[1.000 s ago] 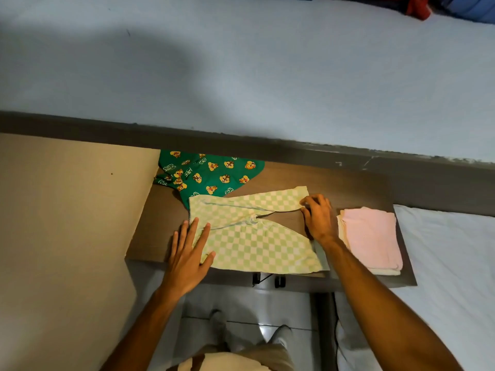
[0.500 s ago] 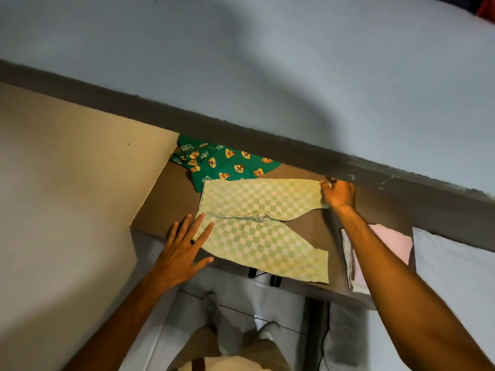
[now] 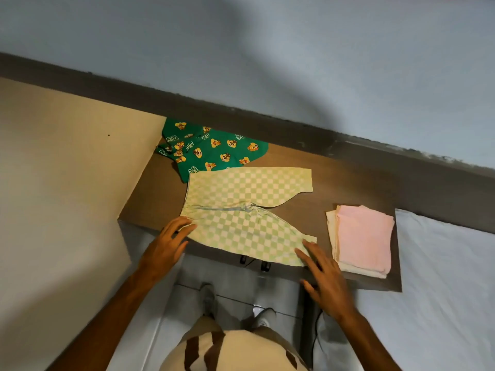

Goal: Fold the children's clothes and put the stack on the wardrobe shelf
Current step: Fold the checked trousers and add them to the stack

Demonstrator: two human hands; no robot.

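Observation:
Green-and-cream checked children's trousers [image 3: 249,212] lie spread flat on the brown table [image 3: 356,191], legs splayed to the right. My left hand [image 3: 167,243] rests open at the waistband's near corner, fingertips touching the cloth. My right hand [image 3: 325,277] lies open at the cuff of the near leg, fingers on its edge. A green garment with cartoon prints [image 3: 211,149] sits crumpled behind the trousers, partly under them. A folded stack of pink and cream clothes [image 3: 361,239] sits on the table to the right.
A beige panel [image 3: 67,183] borders the table on the left. A pale blue wall [image 3: 267,62] rises behind. A white mattress or cushion [image 3: 442,277] adjoins the table's right end. My feet and tiled floor [image 3: 235,298] show below the table's front edge.
My right hand let go of the far leg's cuff and came back to the near leg's cuff. The far leg now lies straightened out. My left hand stayed by the waistband.

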